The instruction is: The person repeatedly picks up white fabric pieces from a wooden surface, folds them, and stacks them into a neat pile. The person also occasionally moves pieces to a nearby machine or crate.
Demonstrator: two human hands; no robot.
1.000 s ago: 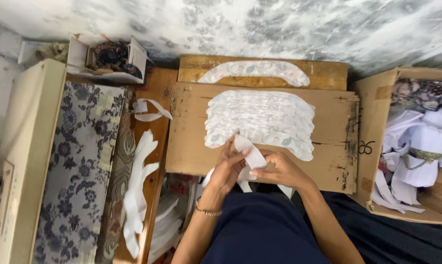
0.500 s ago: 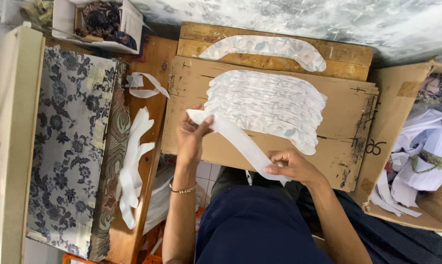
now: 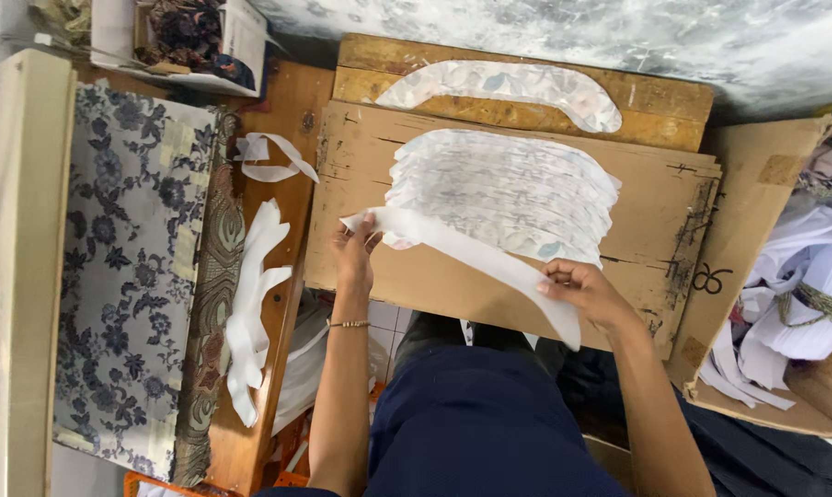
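Over the brown cardboard sheet (image 3: 416,276) — left hand (image 3: 354,260) and right hand (image 3: 581,290) pinching opposite ends of a white curved strip (image 3: 471,260).

Light: soft, even daylight, moderately bright
Shadows: faint, short, under the white strip (image 3: 471,262) and beneath the cardboard sheet (image 3: 517,212)
Glare: none
Focus: sharp near the hands; corners slightly soft, mildly stretched

Bare cardboard sheet (image 3: 416,285) below stacked pieces (image 3: 508,193)
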